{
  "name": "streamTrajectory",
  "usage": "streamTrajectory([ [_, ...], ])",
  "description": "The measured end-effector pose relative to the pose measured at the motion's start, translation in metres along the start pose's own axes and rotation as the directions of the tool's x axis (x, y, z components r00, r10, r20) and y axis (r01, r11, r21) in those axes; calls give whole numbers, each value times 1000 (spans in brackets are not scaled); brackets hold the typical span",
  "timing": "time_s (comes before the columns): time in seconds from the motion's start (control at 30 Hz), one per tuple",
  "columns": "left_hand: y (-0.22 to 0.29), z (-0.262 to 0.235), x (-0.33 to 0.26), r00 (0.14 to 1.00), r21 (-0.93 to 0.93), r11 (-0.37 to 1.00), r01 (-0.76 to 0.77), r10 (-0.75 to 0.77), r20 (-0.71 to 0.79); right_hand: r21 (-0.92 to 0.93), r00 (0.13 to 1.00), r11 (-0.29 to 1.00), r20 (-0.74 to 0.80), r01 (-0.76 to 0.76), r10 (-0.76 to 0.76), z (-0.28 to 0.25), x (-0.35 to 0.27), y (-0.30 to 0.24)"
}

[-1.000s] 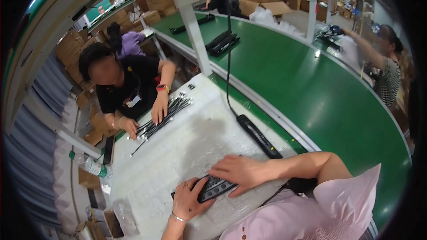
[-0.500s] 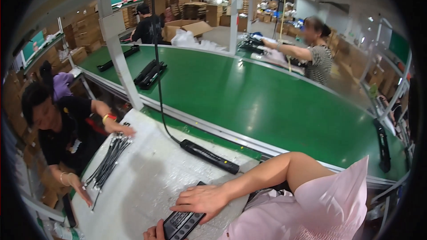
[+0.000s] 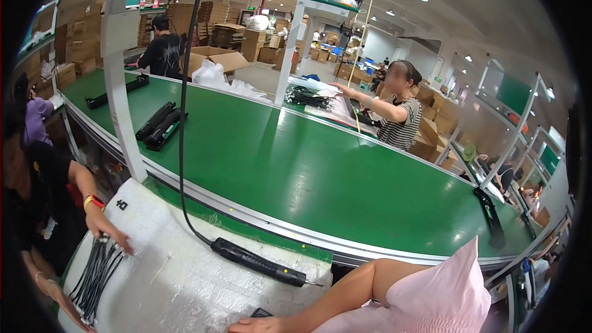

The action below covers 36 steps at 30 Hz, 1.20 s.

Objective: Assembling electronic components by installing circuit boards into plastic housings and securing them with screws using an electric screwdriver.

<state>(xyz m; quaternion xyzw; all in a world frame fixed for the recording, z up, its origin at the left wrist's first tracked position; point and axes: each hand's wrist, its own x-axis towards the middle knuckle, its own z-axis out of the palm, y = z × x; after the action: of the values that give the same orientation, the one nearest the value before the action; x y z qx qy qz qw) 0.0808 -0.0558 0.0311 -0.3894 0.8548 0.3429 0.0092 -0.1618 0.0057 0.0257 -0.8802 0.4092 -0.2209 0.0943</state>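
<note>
My right hand is low in the picture, cut off by the lower edge, so its fingers hardly show. Just beyond it, the corner of a black device peeks out; the rest is hidden or out of the picture. My left hand is out of view. On the white padded worktop lies a black electric screwdriver, its thin bit pointing right and its cord running upward. No hand touches it.
A green conveyor belt crosses beyond the worktop, carrying long black housings. A white post stands at its near edge. At left, a co-worker's hands are beside black cables. Another person works across the belt.
The view has tilted upward and shifted right. My left hand and most of the black device, with its round buttons, have left the picture. The co-worker's hands remain beside the cables.
</note>
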Motion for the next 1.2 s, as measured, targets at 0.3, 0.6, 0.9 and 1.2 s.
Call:
streamTrajectory([
  [0.3,19,5,11,963,-100,967,-235,245,112,-118,963,992,-268,-52,19,21,5,14],
  [0.6,27,19,22,946,-190,943,-273,299,127,-138,934,989,-357,-47,-5,33,-2,28],
  [0.9,21,11,6,922,-52,947,-318,297,-248,-92,982,996,-190,-15,-3,26,-11,11],
  [1.2,13,18,-11,731,-373,851,-369,18,-682,-148,987,985,-150,-86,63,-2,-31,-5],
])
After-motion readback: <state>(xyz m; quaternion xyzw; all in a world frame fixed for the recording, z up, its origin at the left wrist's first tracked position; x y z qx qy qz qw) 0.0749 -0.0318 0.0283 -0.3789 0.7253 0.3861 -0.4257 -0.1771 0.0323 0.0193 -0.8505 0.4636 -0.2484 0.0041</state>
